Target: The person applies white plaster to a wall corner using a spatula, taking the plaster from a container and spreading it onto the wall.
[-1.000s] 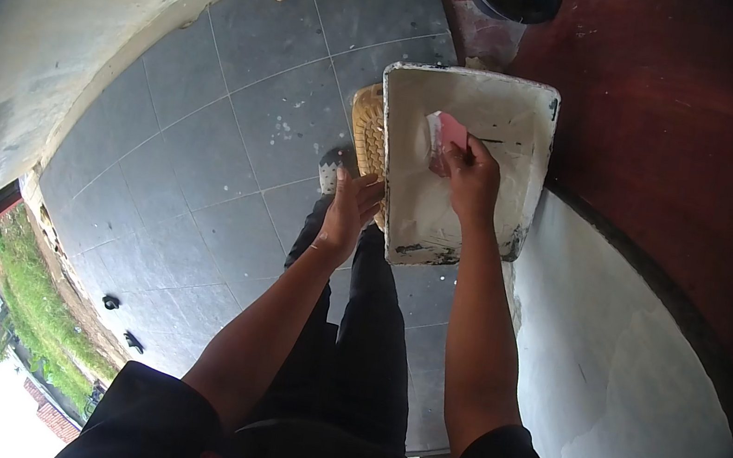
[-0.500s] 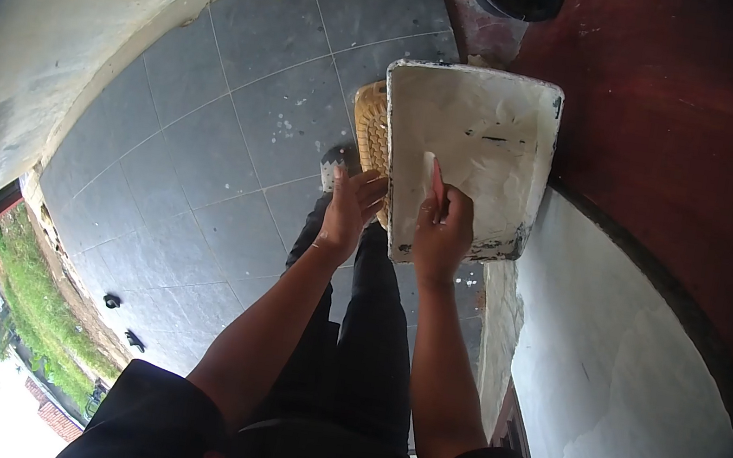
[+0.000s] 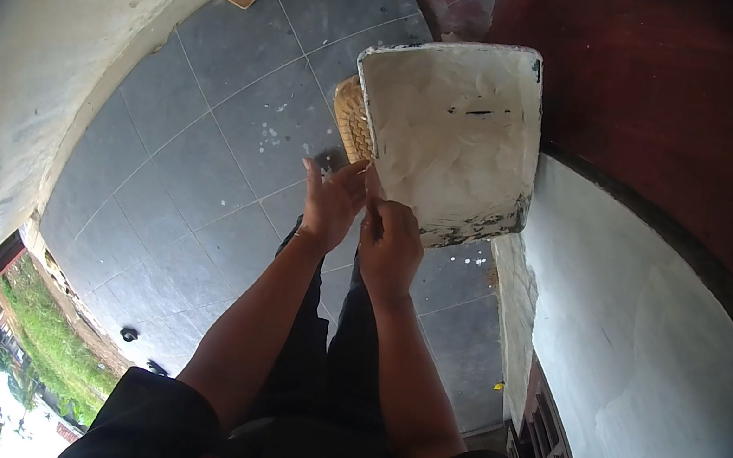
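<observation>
Right hand (image 3: 392, 244) clamps scraper (image 3: 374, 185) | left edge of tray (image 3: 484, 58) | left hand (image 3: 332, 208) spread (contact unclear) | likely wiping; next needs steadiness

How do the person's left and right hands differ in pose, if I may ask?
The left hand is open, thumb spread, while the right hand is closed on a pinkish scraper. The left hand shows its palm; the right hand shows its back. Both are bare, near the white tray.
</observation>
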The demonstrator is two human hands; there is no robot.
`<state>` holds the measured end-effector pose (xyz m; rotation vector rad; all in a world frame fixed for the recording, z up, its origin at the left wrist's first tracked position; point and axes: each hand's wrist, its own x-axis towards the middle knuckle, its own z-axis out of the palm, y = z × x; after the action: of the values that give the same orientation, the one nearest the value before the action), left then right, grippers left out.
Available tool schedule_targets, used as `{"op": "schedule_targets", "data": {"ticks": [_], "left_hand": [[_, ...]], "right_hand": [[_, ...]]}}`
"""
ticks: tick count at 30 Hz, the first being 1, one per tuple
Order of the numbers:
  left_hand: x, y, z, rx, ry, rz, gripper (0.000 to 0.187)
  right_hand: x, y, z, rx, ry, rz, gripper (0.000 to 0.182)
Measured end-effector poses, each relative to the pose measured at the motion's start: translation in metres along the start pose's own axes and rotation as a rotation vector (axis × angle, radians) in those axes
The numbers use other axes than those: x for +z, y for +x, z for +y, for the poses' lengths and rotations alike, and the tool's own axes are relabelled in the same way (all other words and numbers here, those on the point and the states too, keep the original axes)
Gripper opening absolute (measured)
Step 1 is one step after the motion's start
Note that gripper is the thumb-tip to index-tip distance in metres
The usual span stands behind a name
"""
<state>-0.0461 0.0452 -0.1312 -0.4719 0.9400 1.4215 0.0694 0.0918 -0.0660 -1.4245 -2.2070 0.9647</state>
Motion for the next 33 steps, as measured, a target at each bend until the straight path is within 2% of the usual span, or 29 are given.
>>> {"op": "schedule_targets", "data": {"ticks": [2,4,5,7,8,9,11,13,15,19,21,22,24,26,28,29,31,32,33], "left_hand": [[0.003,-0.001,0.005,0.003,0.051,0.003,0.111],[0.002,0.002,0.008,-0.019,0.188,-0.015,0.121],[0.002,0.002,0.01,-0.022,0.198,-0.02,0.121],[0.004,0.003,0.015,-0.029,0.253,0.007,0.12],[0.005,0.004,0.017,-0.032,0.263,0.001,0.12],[0.004,0.006,0.02,-0.037,0.273,0.005,0.12],[0.003,0.006,0.025,-0.054,0.299,0.007,0.12],[0.002,0.01,0.031,-0.072,0.223,0.043,0.11],[0.0,0.01,0.036,-0.091,0.188,0.037,0.111],[-0.01,0.009,0.044,-0.113,0.171,0.04,0.114],[-0.02,0.008,0.045,-0.126,0.188,0.045,0.114],[-0.024,0.007,0.045,-0.132,0.202,0.049,0.114],[-0.03,0.003,0.043,-0.138,0.234,0.071,0.115],[-0.03,-0.002,0.043,-0.14,0.262,0.098,0.116],[-0.03,-0.004,0.04,-0.151,0.286,0.065,0.117],[-0.028,-0.004,0.038,-0.153,0.285,0.065,0.117],[-0.023,-0.001,0.036,-0.151,0.314,0.019,0.117],[-0.02,0.0,0.034,-0.152,0.316,0.02,0.117],[-0.016,0.001,0.033,-0.155,0.326,0.006,0.118]], "right_hand": [[-0.02,-0.006,0.004,-0.008,-0.008,0.001,0.02],[-0.035,-0.008,0.009,0.182,-0.045,0.096,0.015],[-0.037,-0.007,0.012,0.188,-0.042,0.106,0.015],[-0.032,-0.005,0.022,0.641,0.317,0.378,0.016],[-0.022,-0.004,0.029,0.717,0.631,0.489,0.018],[-0.018,0.001,0.025,0.719,0.636,0.503,0.018],[-0.005,0.005,0.004,1.187,1.324,0.536,0.022],[0.023,0.001,-0.002,1.225,1.416,0.539,0.022],[0.047,0.002,-0.013,1.306,1.617,0.574,0.021],[0.07,-0.008,-0.032,1.345,1.722,0.619,0.022],[0.065,-0.019,-0.04,1.43,1.789,0.635,0.019],[0.057,-0.028,-0.043,1.43,1.79,0.645,0.019],[0.03,-0.04,-0.04,1.352,1.791,0.532,0.021],[-0.014,-0.029,-0.046,1.279,1.446,0.489,0.021],[-0.016,-0.038,-0.003,1.024,1.021,0.566,0.02],[-0.027,-0.032,0.01,1.025,1.019,0.566,0.02],[-0.045,-0.01,0.028,0.806,0.291,0.244,0.019],[-0.043,0.001,0.03,0.808,0.292,0.244,0.019],[-0.041,0.011,0.031,0.723,0.229,0.157,0.021]]}}
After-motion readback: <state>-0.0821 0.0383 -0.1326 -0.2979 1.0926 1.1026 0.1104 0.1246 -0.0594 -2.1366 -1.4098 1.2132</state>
